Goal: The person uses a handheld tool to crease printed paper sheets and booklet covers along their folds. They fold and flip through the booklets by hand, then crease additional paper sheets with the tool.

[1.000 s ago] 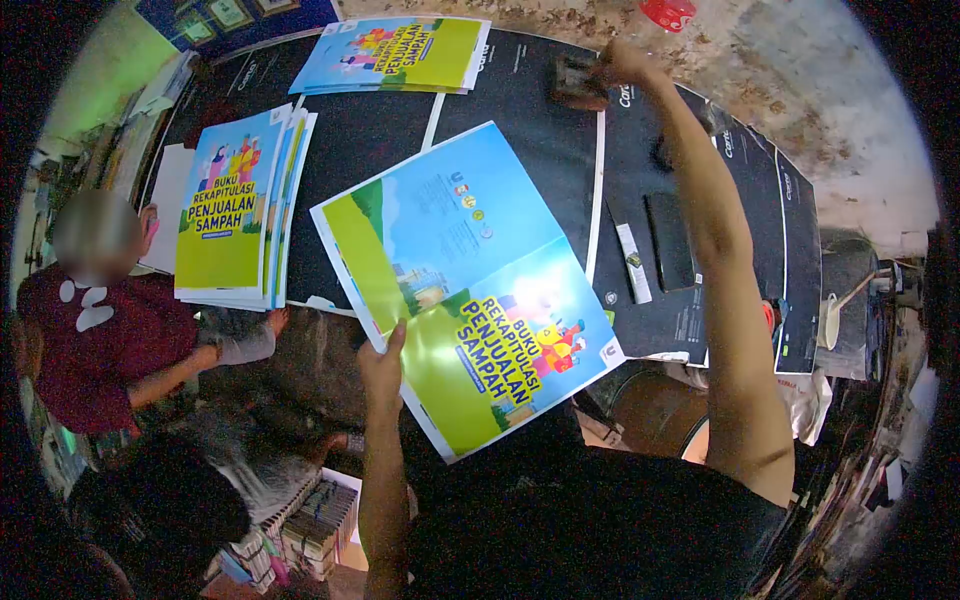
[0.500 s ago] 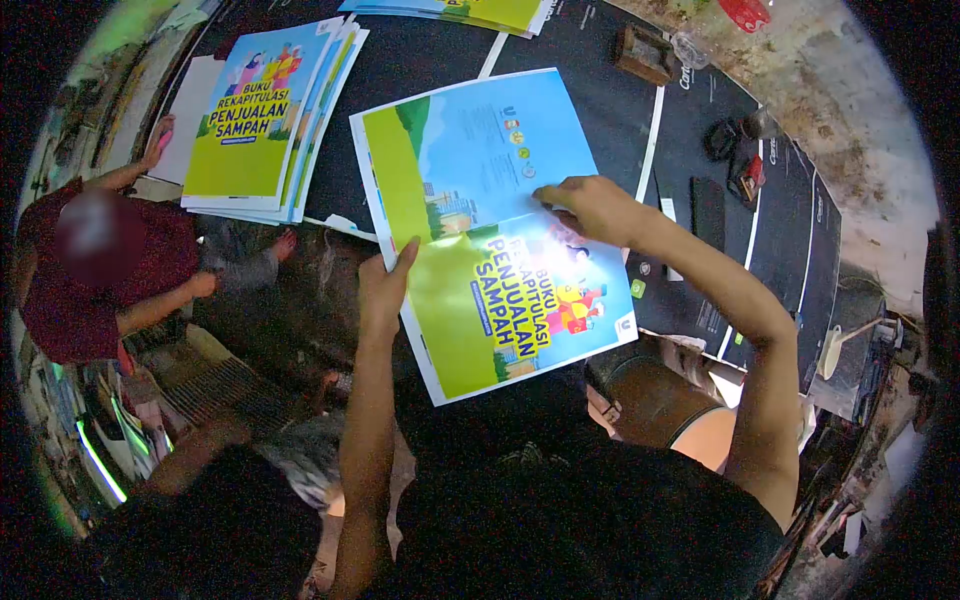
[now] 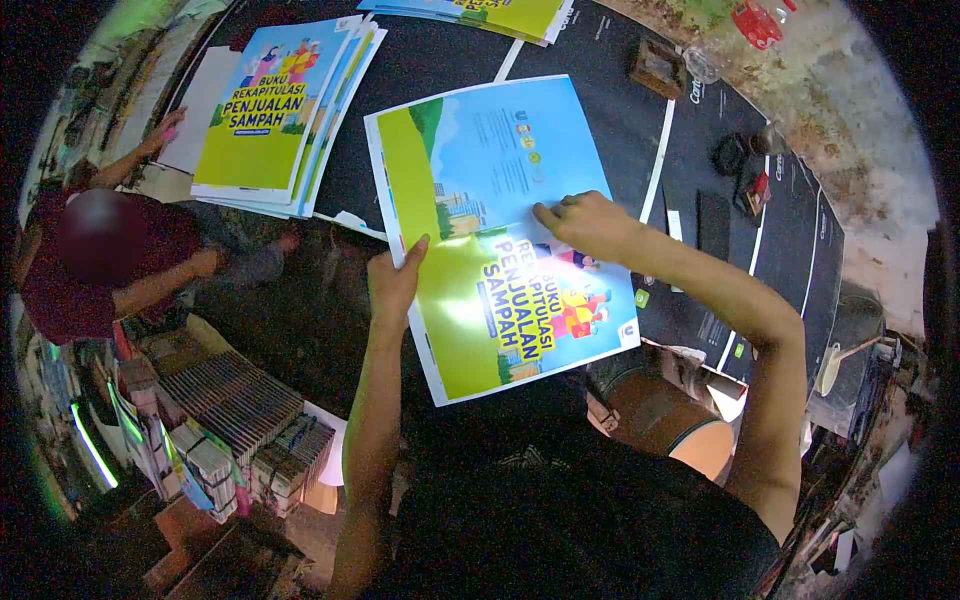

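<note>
A large glossy printed cover sheet (image 3: 480,160), blue and green with yellow-edged "Buku Rekapitulasi Penjualan Sampah" lettering, is tilted in front of me. A faint line crosses its middle. My left hand (image 3: 398,285) grips its left edge, thumb on top and fingers underneath. Over the right part of the sheet, my right hand (image 3: 595,232) is closed, its curled fingertips at the surface near the middle line. Whether anything is inside those fingers is hidden. A stack of matching printed sheets (image 3: 255,135) lies at the upper left.
The dark tabletop (image 3: 420,55) has pale stripes. More printed sheets (image 3: 500,15), a wooden box (image 3: 657,68) and a black block (image 3: 713,225) lie on it. A person in a maroon shirt (image 3: 110,240) sits at left, a hand near the stack. Bundled stacks (image 3: 235,400) stand lower left.
My right hand has shifted slightly right and down over the sheet. A dark-clothed shape and an arm at the lower left have gone from view, showing the bundled stacks. The view has shifted slightly.
</note>
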Tool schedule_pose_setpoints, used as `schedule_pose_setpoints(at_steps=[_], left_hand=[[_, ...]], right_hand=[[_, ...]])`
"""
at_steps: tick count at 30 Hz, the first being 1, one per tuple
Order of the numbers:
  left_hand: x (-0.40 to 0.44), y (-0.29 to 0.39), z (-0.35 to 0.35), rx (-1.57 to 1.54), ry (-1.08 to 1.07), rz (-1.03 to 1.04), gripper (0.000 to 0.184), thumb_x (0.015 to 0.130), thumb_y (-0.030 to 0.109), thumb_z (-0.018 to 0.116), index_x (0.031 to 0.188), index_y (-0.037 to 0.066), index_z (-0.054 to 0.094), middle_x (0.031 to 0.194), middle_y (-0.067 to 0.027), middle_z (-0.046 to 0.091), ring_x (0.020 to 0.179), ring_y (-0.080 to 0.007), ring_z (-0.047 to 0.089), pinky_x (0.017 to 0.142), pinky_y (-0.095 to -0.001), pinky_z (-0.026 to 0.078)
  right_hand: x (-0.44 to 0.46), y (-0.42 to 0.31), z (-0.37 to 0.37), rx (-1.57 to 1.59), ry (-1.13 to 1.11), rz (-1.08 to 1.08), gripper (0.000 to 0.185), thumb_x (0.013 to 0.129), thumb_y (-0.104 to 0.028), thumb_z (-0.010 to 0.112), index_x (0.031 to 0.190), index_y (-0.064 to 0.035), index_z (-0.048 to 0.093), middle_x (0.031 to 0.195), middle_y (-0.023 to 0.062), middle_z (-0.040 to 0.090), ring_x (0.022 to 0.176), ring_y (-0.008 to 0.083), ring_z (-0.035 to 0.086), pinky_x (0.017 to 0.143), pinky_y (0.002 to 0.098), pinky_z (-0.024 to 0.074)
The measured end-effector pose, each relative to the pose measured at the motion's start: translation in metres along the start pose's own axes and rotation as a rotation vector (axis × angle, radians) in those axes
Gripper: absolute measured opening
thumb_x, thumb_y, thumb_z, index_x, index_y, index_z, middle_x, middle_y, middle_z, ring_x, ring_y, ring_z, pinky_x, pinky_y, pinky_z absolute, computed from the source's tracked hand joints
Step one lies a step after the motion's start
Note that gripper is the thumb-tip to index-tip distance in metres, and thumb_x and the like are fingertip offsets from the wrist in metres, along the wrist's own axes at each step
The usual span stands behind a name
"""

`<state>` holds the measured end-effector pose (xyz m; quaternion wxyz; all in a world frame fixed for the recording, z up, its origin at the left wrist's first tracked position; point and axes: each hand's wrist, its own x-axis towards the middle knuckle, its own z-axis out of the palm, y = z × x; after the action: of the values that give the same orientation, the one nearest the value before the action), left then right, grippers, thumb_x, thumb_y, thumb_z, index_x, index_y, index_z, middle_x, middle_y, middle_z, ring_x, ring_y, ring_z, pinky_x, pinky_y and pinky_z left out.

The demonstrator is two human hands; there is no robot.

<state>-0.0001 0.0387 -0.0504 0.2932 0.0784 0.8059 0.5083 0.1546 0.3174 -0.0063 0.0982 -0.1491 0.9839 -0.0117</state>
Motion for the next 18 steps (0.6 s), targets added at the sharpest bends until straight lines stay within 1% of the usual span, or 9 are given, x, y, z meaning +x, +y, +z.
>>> schedule_pose_setpoints(at_steps=[3,4,7,10,12,13,14,15,18], left_hand=[[0.002,-0.001,0.001,0.023,0.025,-0.034,0.034,0.094,0.029,0.074,0.103,-0.004,0.075,0.089,-0.0073,0.076,0.075,-0.0097,0.067,0.066,-0.0307,0.052],[0.004,-0.002,0.001,-0.011,0.019,-0.009,0.034,0.094,0.029,0.075,0.103,-0.004,0.075,0.088,-0.0076,0.076,0.076,-0.0098,0.067,0.066,-0.0308,0.052],[0.003,-0.007,0.001,-0.067,0.010,0.040,0.035,0.093,0.030,0.075,0.102,-0.004,0.075,0.087,-0.0081,0.076,0.076,-0.0098,0.067,0.066,-0.0311,0.052],[0.002,-0.009,0.000,-0.023,0.009,0.069,0.035,0.093,0.030,0.075,0.100,-0.004,0.075,0.085,-0.0087,0.076,0.074,-0.0100,0.067,0.066,-0.0313,0.052],[0.004,-0.010,0.000,0.008,0.020,0.103,0.035,0.093,0.030,0.074,0.095,-0.005,0.075,0.080,-0.0096,0.075,0.071,-0.0110,0.068,0.064,-0.0311,0.052],[0.006,-0.007,-0.001,0.073,0.019,0.112,0.036,0.093,0.030,0.074,0.102,-0.005,0.074,0.087,-0.0118,0.075,0.077,-0.0142,0.069,0.068,-0.0326,0.052],[0.006,-0.002,-0.002,0.138,0.017,0.120,0.038,0.092,0.030,0.075,0.108,-0.005,0.072,0.094,-0.0141,0.075,0.084,-0.0173,0.070,0.071,-0.0341,0.053],[0.004,0.003,-0.002,0.205,0.012,0.129,0.042,0.092,0.030,0.075,0.114,-0.005,0.070,0.101,-0.0164,0.074,0.091,-0.0205,0.071,0.075,-0.0356,0.053],[-0.006,0.019,0.006,0.632,0.309,0.317,0.064,0.089,0.033,0.075,0.140,-0.001,0.053,0.136,-0.0209,0.059,0.126,-0.0332,0.057,0.095,-0.0468,0.047]], right_hand=[[0.000,-0.019,0.019,-0.047,0.131,0.083,0.046,0.084,-0.016,0.063,0.124,0.0024,0.054,0.082,0.0147,0.070,0.079,0.0321,0.072,0.065,0.0412,0.0578],[-0.003,-0.019,0.026,0.033,0.151,0.128,0.052,0.082,-0.018,0.065,0.128,0.0012,0.049,0.090,0.0160,0.070,0.084,0.0339,0.071,0.070,0.0424,0.0578],[-0.008,-0.020,0.033,0.094,0.276,0.164,0.059,0.079,-0.015,0.069,0.132,-0.0015,0.046,0.099,0.0165,0.069,0.094,0.0346,0.069,0.076,0.0436,0.0572],[-0.008,-0.012,0.032,0.261,0.178,0.239,0.054,0.078,-0.012,0.072,0.128,-0.0026,0.052,0.103,0.0167,0.067,0.101,0.0372,0.066,0.084,0.0445,0.0555],[-0.010,0.007,0.027,0.542,0.264,0.234,0.048,0.077,-0.011,0.075,0.121,-0.0021,0.058,0.103,0.0169,0.067,0.103,0.0385,0.064,0.088,0.0450,0.0539],[-0.010,0.015,0.020,0.683,0.307,0.228,0.045,0.077,-0.011,0.076,0.118,-0.0019,0.060,0.102,0.0170,0.066,0.104,0.0392,0.063,0.090,0.0452,0.0531],[-0.013,0.019,0.011,0.634,0.259,0.207,0.035,0.079,-0.013,0.076,0.109,-0.0007,0.064,0.106,0.0185,0.065,0.106,0.0403,0.062,0.094,0.0459,0.0507],[-0.013,0.022,0.012,0.618,0.248,0.204,0.035,0.079,-0.012,0.076,0.109,-0.0001,0.064,0.106,0.0185,0.064,0.105,0.0396,0.061,0.094,0.0452,0.0508],[-0.015,0.021,0.012,0.570,0.236,0.221,0.035,0.079,-0.011,0.077,0.109,0.0011,0.063,0.107,0.0187,0.062,0.104,0.0382,0.060,0.092,0.0440,0.0506]])
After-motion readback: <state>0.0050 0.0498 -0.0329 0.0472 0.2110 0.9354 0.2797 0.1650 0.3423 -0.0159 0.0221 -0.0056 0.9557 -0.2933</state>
